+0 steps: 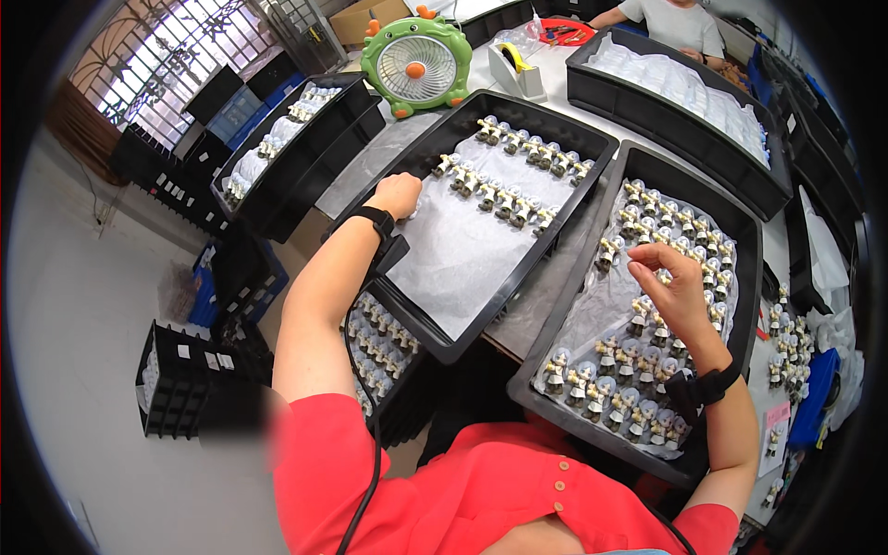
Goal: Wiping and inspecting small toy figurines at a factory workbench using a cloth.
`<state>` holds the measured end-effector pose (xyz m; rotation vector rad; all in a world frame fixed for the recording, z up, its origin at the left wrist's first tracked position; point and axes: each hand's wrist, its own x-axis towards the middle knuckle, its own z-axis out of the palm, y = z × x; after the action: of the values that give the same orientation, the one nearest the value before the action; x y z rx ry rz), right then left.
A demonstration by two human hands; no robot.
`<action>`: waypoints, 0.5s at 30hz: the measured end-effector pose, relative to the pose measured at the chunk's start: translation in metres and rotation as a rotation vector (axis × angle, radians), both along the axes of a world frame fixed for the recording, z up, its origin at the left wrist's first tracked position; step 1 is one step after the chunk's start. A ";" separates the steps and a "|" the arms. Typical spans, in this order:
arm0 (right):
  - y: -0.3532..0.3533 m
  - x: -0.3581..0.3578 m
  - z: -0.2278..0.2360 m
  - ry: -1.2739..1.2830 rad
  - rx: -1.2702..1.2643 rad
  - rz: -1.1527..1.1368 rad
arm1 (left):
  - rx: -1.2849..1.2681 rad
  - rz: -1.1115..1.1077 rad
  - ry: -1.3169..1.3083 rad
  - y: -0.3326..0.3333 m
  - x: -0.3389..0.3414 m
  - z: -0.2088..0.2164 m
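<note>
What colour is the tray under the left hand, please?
The tray is black; head view shows it.

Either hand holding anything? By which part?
Left hand: can't tell, any grip is hidden from view. Right hand: no hold visible.

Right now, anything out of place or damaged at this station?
Nothing looks spilled. One oddity: loose figurines bunch irregularly at the far right, outside the right tray, whereas those in the left tray stand in neat rows. Individual damage is too small to tell.
</note>
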<state>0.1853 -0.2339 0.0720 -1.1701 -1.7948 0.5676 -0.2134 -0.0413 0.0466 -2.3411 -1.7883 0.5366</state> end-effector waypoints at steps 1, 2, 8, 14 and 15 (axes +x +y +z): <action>0.000 0.000 0.000 -0.003 -0.003 -0.006 | -0.003 0.004 0.002 -0.001 0.000 0.001; 0.001 0.000 -0.001 -0.006 -0.007 -0.011 | 0.026 -0.009 0.003 -0.002 0.001 0.001; -0.001 0.002 -0.001 0.016 -0.063 -0.025 | 0.033 0.027 -0.158 -0.005 -0.012 0.010; 0.000 0.002 -0.003 -0.003 -0.039 -0.018 | -0.336 0.301 -0.225 -0.024 -0.040 0.035; 0.001 0.002 -0.003 -0.002 -0.038 -0.011 | -0.374 0.348 -0.301 -0.030 -0.046 0.037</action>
<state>0.1874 -0.2334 0.0686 -1.2065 -1.7850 0.5968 -0.2598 -0.0710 0.0837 -2.4578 -2.4500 0.6395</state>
